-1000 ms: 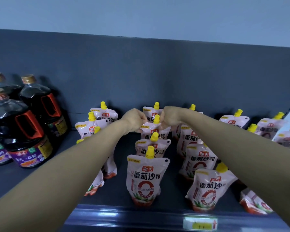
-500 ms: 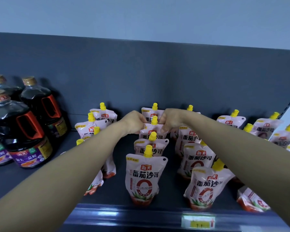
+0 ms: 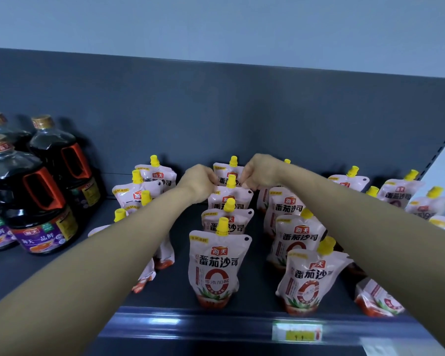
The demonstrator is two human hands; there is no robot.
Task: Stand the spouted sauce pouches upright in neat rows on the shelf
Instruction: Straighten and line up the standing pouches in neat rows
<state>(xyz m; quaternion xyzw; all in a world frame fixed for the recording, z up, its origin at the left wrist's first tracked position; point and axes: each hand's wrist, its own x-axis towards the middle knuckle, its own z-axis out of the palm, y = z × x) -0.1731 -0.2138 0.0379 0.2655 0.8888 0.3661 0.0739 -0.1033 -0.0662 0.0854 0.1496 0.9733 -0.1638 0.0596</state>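
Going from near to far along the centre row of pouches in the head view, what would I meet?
shelf edge → front pouch → second pouch → third pouch → rear pouch → back panel

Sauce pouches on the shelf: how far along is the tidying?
Done: the centre row stands upright behind its front pouch. In hand: the left hand and right hand pinch the top corners of the third pouch back. Left: the tilted pouch at the front right and a fallen pouch at the far right.
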